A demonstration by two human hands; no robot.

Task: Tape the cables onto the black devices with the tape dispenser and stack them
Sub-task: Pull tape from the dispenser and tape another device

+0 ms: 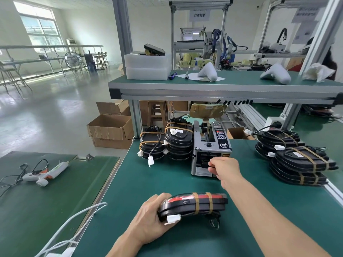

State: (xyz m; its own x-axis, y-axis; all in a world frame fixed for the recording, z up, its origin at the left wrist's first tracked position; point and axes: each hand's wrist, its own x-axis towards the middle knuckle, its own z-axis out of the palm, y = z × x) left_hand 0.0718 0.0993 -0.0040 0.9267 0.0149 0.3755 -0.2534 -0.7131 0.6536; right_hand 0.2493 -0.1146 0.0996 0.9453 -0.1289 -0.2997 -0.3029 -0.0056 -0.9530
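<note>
A black device (pixel 193 204) with a red face lies in the lower middle of the frame on the green bench (pixel 167 182), two bands of tan tape around it and a white connector (pixel 173 218) hanging at its near edge. The left hand (pixel 150 217) grips its left end, fingers curled around the edge. Above it, the right hand (pixel 223 168) reaches to the front slot of the grey tape dispenser (pixel 209 153), fingers (pixel 211 165) drawn together at the outlet; whether they pinch a strip of tape I cannot tell. Left of the dispenser stand two stacks of taped devices (pixel 178 140), with cables and white plugs dangling. More taped stacks (pixel 297 160) sit at the right of the frame. At lower left, on a separate green bench, lies a glue gun (pixel 46 173).
</note>
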